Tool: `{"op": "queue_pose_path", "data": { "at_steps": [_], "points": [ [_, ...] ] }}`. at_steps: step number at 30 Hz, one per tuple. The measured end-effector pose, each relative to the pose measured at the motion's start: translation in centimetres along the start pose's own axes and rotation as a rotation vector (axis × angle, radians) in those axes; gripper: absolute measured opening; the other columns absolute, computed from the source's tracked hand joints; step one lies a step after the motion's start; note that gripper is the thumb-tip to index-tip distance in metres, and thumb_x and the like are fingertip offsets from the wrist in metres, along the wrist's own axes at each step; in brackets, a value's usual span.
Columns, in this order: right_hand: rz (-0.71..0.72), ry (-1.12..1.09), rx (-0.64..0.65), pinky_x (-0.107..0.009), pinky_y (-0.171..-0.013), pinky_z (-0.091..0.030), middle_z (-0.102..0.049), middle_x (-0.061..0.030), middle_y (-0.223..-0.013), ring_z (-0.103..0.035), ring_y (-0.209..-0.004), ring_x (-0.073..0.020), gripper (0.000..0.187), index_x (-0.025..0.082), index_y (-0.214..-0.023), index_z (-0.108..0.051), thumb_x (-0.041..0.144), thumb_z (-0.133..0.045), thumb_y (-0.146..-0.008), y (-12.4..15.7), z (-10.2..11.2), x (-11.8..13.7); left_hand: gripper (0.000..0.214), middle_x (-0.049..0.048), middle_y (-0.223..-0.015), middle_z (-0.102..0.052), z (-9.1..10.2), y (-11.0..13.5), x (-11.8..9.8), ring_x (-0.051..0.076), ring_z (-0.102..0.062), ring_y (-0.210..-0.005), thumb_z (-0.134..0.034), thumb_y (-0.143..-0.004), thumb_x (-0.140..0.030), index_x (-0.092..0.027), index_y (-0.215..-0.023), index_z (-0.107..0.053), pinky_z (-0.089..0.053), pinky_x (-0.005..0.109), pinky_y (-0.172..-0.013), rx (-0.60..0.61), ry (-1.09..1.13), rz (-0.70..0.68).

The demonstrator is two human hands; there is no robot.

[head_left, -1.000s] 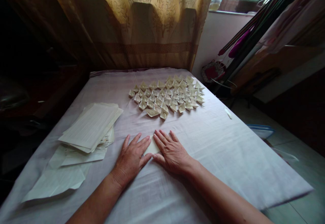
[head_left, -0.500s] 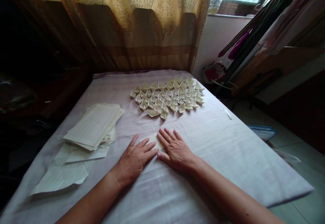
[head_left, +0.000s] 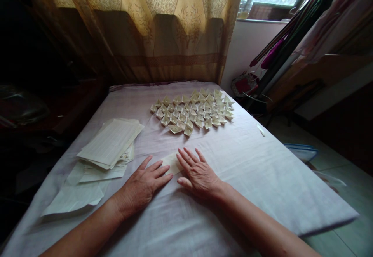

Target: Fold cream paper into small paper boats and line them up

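Note:
A small cream piece of paper lies flat on the cloth-covered table, partly covered by my fingers. My left hand rests at its left side, fingers spread and fingertips on the paper's edge. From the right, my right hand lies with its fingers stretched over the paper's right part, thumb apart. Whether the paper is folded beneath the fingers I cannot make out. Beyond both hands stand many small folded paper boats, grouped close together.
On the left lies a stack of paper sheets, with a loose sheet jutting out under it. A small white scrap sits near the table's right edge. A curtain hangs behind; a dark rack stands at the right.
My left hand has slid left, baring more of the paper between the hands. My right hand has shifted slightly left, its thumb a little raised. The view has moved slightly.

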State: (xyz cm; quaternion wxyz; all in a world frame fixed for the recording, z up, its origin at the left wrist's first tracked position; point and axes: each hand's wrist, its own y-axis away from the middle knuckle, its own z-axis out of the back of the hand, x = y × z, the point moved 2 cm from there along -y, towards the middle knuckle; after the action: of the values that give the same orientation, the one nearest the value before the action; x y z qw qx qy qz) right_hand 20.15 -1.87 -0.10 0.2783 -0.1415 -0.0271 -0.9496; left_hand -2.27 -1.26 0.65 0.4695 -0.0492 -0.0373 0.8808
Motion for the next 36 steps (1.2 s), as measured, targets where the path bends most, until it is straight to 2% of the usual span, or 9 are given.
{"op": "queue_pose_path", "data": {
  "at_steps": [4, 13, 17, 21, 24, 26, 29, 32, 36],
  "points": [
    [0.151, -0.08, 0.104, -0.051, -0.122, -0.007, -0.023, -0.0113, -0.16, -0.018, -0.149, -0.0254, 0.075, 0.017, -0.154, -0.027, 0.062, -0.04, -0.096, -0.7, 0.0, 0.5, 0.039, 0.0002, -0.138, -0.059, 0.1, -0.2, 0.0, 0.023, -0.046, -0.133, -0.054, -0.095, -0.027, -0.035, -0.134, -0.055, -0.012, 0.048, -0.12, 0.022, 0.011, 0.003],
    [-0.053, -0.012, 0.094, -0.055, -0.12, -0.007, -0.022, -0.0115, -0.16, -0.019, -0.149, -0.0279, 0.071, 0.014, -0.153, -0.029, 0.057, -0.038, -0.097, -1.0, 0.1, -2.3, 0.034, 0.002, -0.131, -0.064, 0.9, -0.5, -0.3, 0.025, -0.051, -0.127, -0.054, -0.094, -0.027, -0.032, -0.127, -0.061, -0.016, 0.05, -0.118, 0.017, 0.04, 0.013],
    [-0.181, 0.006, 0.013, -0.055, -0.12, -0.011, -0.026, -0.0142, -0.158, -0.021, -0.148, -0.0286, 0.07, 0.013, -0.151, -0.034, 0.057, -0.038, -0.098, -0.6, -0.2, -2.0, 0.026, 0.001, -0.12, -0.069, 1.6, -1.1, -0.8, 0.024, -0.054, -0.122, -0.054, -0.095, -0.03, -0.031, -0.117, -0.067, -0.017, 0.05, -0.117, -0.031, 0.07, 0.038],
    [-0.214, 0.005, -0.073, -0.056, -0.118, -0.016, -0.033, -0.0139, -0.156, -0.026, -0.146, -0.0301, 0.062, 0.014, -0.147, -0.041, 0.05, -0.043, -0.097, -0.1, -0.5, -2.0, 0.015, 0.0013, -0.102, -0.071, 2.0, -3.0, -2.0, 0.025, -0.059, -0.112, -0.059, -0.092, -0.034, -0.025, -0.091, -0.071, -0.025, 0.052, -0.113, -0.034, 0.069, 0.105],
    [-0.206, -0.04, -0.199, -0.051, -0.117, -0.024, -0.042, -0.0143, -0.151, -0.036, -0.142, -0.0274, 0.053, 0.014, -0.145, -0.045, 0.035, -0.045, -0.095, 0.3, -0.8, -2.9, 0.022, 0.0083, -0.092, -0.07, 2.0, -5.3, -3.0, 0.025, -0.063, -0.094, -0.063, -0.089, -0.038, -0.017, -0.085, -0.067, -0.046, 0.043, -0.093, 0.017, -0.009, 0.155],
    [-0.19, -0.105, -0.326, -0.047, -0.114, -0.033, -0.051, -0.0143, -0.144, -0.046, -0.134, -0.0249, 0.05, 0.015, -0.14, -0.05, 0.025, -0.044, -0.092, 0.5, -1.1, -3.8, 0.022, 0.0099, -0.091, -0.069, 2.0, -6.8, -3.5, 0.026, -0.065, -0.089, -0.064, -0.089, -0.038, -0.015, -0.087, -0.066, -0.05, 0.042, -0.084, 0.06, -0.059, 0.18],
    [-0.172, -0.182, -0.46, -0.043, -0.108, -0.042, -0.061, -0.0128, -0.133, -0.056, -0.124, -0.0234, 0.048, 0.017, -0.13, -0.06, 0.017, -0.045, -0.084, 0.7, -1.6, -4.7, 0.017, 0.0115, -0.089, -0.069, 1.8, -8.2, -3.6, 0.027, -0.067, -0.083, -0.061, -0.09, -0.031, -0.014, -0.09, -0.066, -0.053, 0.041, -0.077, 0.126, -0.128, 0.171],
    [-0.163, -0.201, -0.489, -0.044, -0.107, -0.044, -0.064, -0.0125, -0.13, -0.057, -0.121, -0.024, 0.049, 0.017, -0.126, -0.063, 0.014, -0.048, -0.079, 0.6, -1.8, -4.9, 0.012, 0.0132, -0.083, -0.068, 1.3, -8.7, -3.7, 0.025, -0.068, -0.074, -0.055, -0.09, -0.014, -0.011, -0.086, -0.066, -0.054, 0.037, -0.07, 0.153, -0.149, 0.149],
    [-0.154, -0.198, -0.496, -0.045, -0.107, -0.044, -0.065, -0.0129, -0.129, -0.057, -0.121, -0.0248, 0.051, 0.015, -0.125, -0.064, 0.014, -0.049, -0.077, 0.6, -1.7, -4.7, 0.021, 0.0146, -0.074, -0.067, 0.7, -9.0, -4.2, 0.024, -0.067, -0.067, -0.046, -0.085, 0.002, -0.009, -0.081, -0.064, -0.054, 0.035, -0.064, 0.17, -0.157, 0.131]
  ]
}}
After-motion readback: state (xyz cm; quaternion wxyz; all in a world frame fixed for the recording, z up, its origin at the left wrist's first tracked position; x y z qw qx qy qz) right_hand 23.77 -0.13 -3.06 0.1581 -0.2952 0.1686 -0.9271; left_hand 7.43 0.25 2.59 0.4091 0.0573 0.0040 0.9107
